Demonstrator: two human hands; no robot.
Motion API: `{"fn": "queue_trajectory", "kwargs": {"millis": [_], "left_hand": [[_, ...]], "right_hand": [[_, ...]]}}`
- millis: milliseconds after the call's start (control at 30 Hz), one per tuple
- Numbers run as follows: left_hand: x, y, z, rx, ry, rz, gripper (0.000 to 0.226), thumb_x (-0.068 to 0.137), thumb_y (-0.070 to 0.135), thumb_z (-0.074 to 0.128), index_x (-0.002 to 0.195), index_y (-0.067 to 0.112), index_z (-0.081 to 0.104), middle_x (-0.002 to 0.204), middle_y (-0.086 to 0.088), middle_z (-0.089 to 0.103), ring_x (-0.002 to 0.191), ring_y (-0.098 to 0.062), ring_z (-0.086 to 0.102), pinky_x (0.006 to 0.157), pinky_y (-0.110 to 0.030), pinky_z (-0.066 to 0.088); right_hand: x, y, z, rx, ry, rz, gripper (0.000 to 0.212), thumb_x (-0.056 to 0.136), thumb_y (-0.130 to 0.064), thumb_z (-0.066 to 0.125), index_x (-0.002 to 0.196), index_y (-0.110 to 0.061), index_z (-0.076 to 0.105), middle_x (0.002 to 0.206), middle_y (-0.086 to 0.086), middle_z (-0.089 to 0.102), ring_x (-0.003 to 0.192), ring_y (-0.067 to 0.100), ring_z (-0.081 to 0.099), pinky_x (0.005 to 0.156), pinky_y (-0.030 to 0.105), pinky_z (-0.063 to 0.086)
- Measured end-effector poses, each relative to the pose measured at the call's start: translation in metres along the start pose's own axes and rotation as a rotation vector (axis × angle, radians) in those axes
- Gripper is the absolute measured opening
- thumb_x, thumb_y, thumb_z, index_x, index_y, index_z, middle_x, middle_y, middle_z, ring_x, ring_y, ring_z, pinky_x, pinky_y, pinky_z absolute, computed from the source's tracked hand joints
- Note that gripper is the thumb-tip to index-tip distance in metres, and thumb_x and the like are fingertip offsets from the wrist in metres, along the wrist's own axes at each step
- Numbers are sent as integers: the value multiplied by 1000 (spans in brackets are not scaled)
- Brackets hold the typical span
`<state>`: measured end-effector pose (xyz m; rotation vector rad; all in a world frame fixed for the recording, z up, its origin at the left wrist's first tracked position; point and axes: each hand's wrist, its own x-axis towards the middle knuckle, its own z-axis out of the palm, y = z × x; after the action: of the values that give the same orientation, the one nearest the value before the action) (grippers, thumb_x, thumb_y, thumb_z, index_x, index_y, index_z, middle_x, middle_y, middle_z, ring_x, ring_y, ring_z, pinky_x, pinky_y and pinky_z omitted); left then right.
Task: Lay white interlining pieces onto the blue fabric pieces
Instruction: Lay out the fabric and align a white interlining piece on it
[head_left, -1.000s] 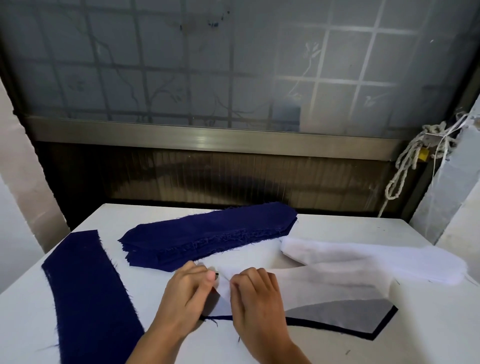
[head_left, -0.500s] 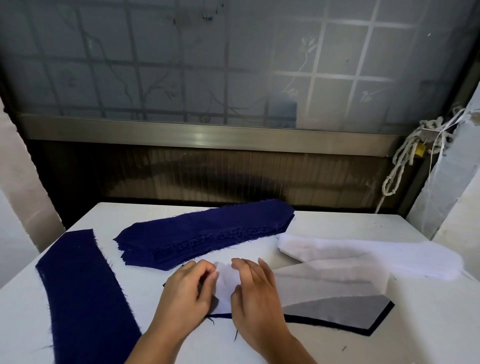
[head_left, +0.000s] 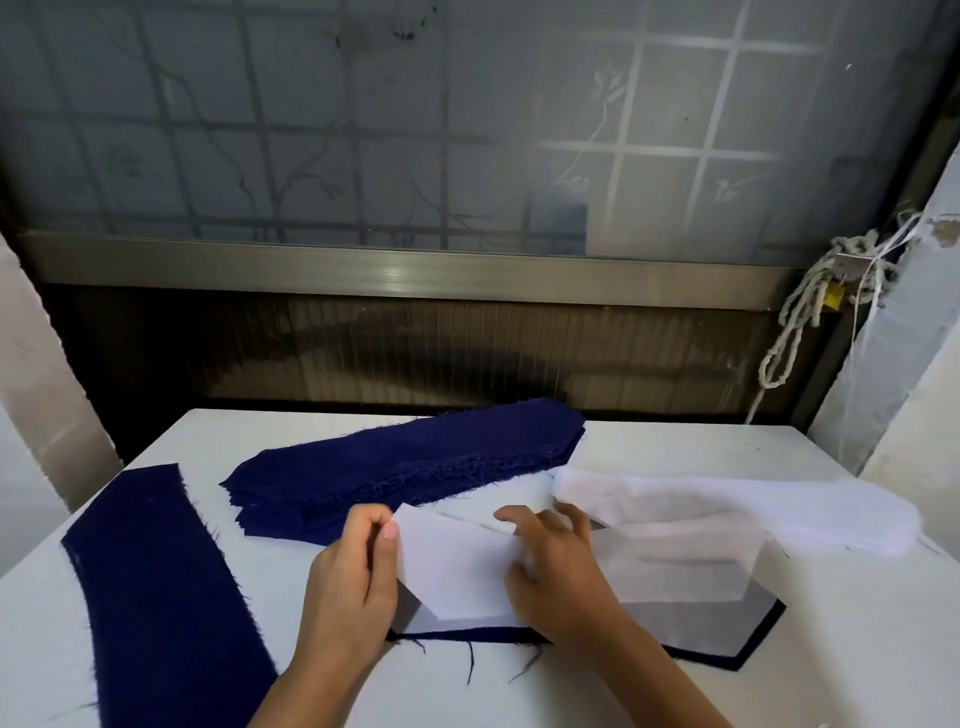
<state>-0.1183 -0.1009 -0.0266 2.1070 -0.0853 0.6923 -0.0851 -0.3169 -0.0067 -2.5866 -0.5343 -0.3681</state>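
Observation:
A white interlining piece (head_left: 452, 571) lies over a blue fabric piece (head_left: 748, 652) at the table's front middle; only the blue piece's lower edge and right corner show. My left hand (head_left: 353, 577) pinches the interlining's left tip between thumb and fingers. My right hand (head_left: 556, 566) rests on the interlining with spread fingers. The interlining's right part (head_left: 691, 566) is partly lifted or folded. A stack of blue fabric pieces (head_left: 405, 467) lies behind. A stack of white interlining pieces (head_left: 737, 509) lies to the right.
A long single blue fabric strip (head_left: 150, 587) lies along the left of the white table (head_left: 831, 675). Behind the table stand a dark panel and a frosted window. A knotted rope (head_left: 800, 322) hangs at the right wall.
My hands have spread apart: the left holds the tip at the left, the right slid right over the interlining. More of the white piece now lies flat between them.

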Motion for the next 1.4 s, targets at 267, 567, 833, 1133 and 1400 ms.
{"fn": "queue_trajectory", "kwargs": {"millis": [267, 567, 833, 1133, 1400], "left_hand": [[10, -1, 2, -40, 249, -294, 19, 99, 21, 54, 83, 31, 55, 67, 7, 62, 62, -11, 59, 54, -29, 46], [10, 0, -1, 34, 303, -409, 22, 95, 15, 59, 79, 31, 59, 67, 7, 64, 64, -10, 61, 55, -25, 44], [10, 5, -11, 345, 204, -489, 17, 86, 19, 64, 73, 30, 64, 60, 10, 62, 58, -16, 59, 57, -31, 49], [8, 8, -11, 473, 57, -486, 14, 81, 14, 64, 77, 26, 67, 58, 8, 61, 58, -18, 56, 70, -37, 50], [7, 11, -15, 432, 49, -462, 23, 81, 11, 61, 97, 26, 57, 61, 9, 62, 58, -15, 57, 69, -36, 49]], "right_hand": [[-30, 67, -45, -241, 79, 66, 45, 71, -13, 54, 115, -20, 63, 74, -2, 65, 80, 26, 63, 100, 39, 29], [-71, 121, -68, -133, 386, 462, 41, 77, -5, 71, 113, -19, 60, 78, -5, 65, 94, 28, 61, 105, 41, 23], [-74, 120, -71, 124, 539, 619, 40, 88, -20, 65, 124, -24, 50, 83, -7, 62, 83, 30, 54, 79, 41, 43], [-72, 129, -63, -70, 326, 646, 29, 86, -8, 60, 113, -18, 59, 99, 7, 69, 90, 31, 63, 72, 34, 44], [-71, 128, -64, -65, 343, 661, 30, 87, -6, 59, 116, -12, 59, 106, 13, 69, 98, 35, 62, 80, 38, 46]]}}
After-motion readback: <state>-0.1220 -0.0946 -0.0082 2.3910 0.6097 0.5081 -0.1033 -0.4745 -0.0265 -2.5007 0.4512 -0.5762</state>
